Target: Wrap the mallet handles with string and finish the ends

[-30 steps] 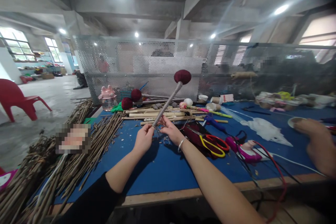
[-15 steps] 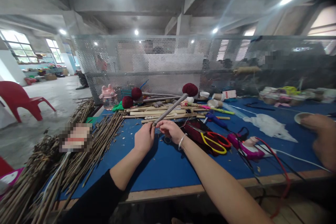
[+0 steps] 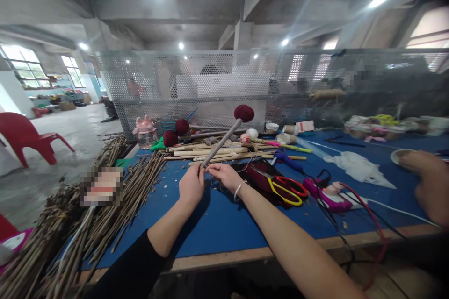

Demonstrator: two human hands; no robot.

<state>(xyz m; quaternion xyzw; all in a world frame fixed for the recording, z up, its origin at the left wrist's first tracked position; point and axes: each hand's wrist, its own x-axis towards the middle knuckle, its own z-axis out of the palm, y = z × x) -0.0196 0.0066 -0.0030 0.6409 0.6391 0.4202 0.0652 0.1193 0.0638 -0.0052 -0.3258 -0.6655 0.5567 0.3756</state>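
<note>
A grey-wrapped stick [image 3: 221, 141] topped by a dark red ball [image 3: 244, 113] slants up and away over the table, ball end raised. My left hand [image 3: 191, 186] is closed around its lower end. Beside it, my right hand [image 3: 224, 175], with a bangle at the wrist, has thumb and fingers pinched together at that same end. Whatever lies in that pinch is too small to make out. Scissors with red and yellow handles [image 3: 286, 191] lie on dark red cloth [image 3: 254, 170], right of my right hand.
Behind my hands lie pale sticks [image 3: 210, 152] and two more dark red balls [image 3: 182, 126]. Thin brown twigs [image 3: 129, 196] cover the left side. Rightward are a blue glue gun [image 3: 289, 159], a purple power strip [image 3: 326, 198] with cords, a plastic bag [image 3: 365, 168] and another person's hand [image 3: 421, 168].
The stick's ball end has swung left and slightly up, so the stick stands steeper. My hands stay together at its lower end, shifted slightly left.
</note>
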